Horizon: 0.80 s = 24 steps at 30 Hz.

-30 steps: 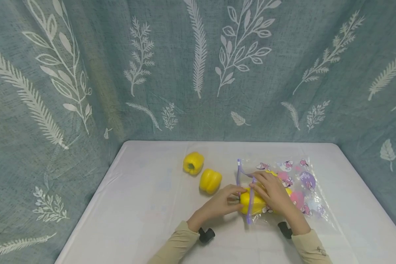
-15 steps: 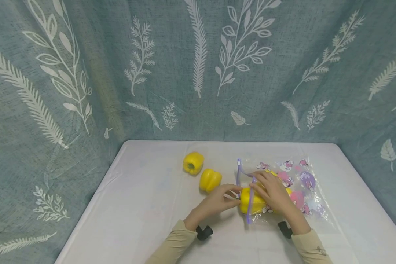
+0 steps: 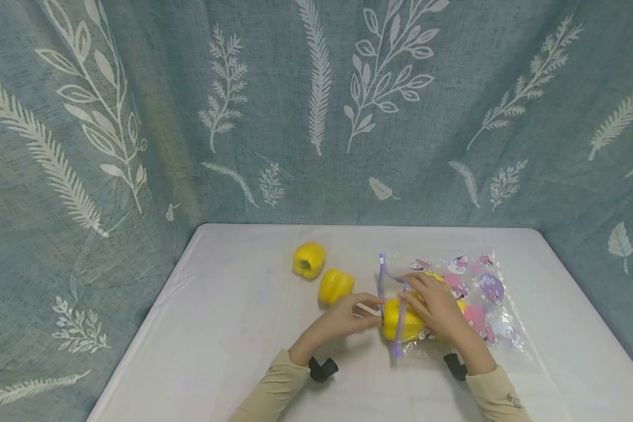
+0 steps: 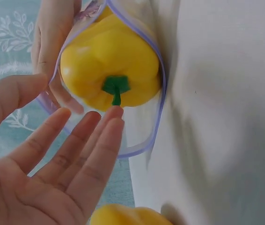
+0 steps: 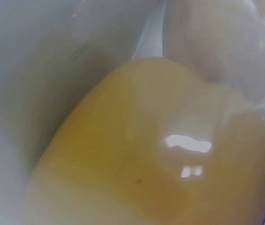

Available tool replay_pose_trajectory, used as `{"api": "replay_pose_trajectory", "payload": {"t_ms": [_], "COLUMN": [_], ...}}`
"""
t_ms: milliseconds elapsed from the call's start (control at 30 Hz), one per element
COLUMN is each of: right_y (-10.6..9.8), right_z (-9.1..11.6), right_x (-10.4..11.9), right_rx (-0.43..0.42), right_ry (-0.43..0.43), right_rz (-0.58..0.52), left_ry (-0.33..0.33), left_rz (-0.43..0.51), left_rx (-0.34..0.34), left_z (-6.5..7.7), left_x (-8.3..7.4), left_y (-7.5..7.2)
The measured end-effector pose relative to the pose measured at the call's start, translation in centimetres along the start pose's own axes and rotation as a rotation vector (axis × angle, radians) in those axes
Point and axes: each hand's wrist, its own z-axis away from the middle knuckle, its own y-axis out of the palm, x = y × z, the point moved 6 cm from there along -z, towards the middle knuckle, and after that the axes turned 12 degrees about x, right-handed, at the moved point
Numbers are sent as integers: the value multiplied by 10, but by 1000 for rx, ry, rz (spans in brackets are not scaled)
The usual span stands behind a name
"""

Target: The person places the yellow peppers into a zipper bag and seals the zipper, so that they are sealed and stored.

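Observation:
A clear zip bag (image 3: 492,288) with purple zipper edges and pink-and-purple prints lies on its side, mouth facing left. Inside its mouth is a yellow bell pepper (image 4: 109,56), green stem outward; more yellow shows deeper in the bag. My right hand (image 3: 439,306) holds the bag's upper rim, fingers over the purple edge. Just outside the mouth is my left hand (image 3: 343,321), fingers extended and apart, holding nothing; its fingertips are near the pepper's stem. The right wrist view is filled by a yellow pepper (image 5: 141,145) seen through hazy plastic.
Two more yellow bell peppers lie left of the bag, one farther back (image 3: 309,260) and one nearer (image 3: 336,286), close to the left hand. A white-covered table (image 3: 216,328) bears everything. Blue-green leaf-patterned cloth (image 3: 295,117) hangs behind and at the sides.
My left hand has drawn back left from the pepper at the bag's mouth, its fingers coming off it. The right hand and the bag stay where they were.

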Motion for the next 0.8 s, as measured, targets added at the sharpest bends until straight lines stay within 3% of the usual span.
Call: {"api": "replay_pose_trajectory", "payload": {"t_ms": [333,567,800], "right_y": [1,1,3], "right_z": [0,0,0], "right_x": [0,1,0], "right_rx": [12,10,-4], "right_ry": [16,0,-16], "right_rz": [-6,-12,-1], "left_ry": [77,64,97], "left_rz": [22,117,134], "left_rx": [28,32,39], "left_z": [-4,-7,-10], "left_x": [-2,1,2], "left_y": [7,15,22]}}
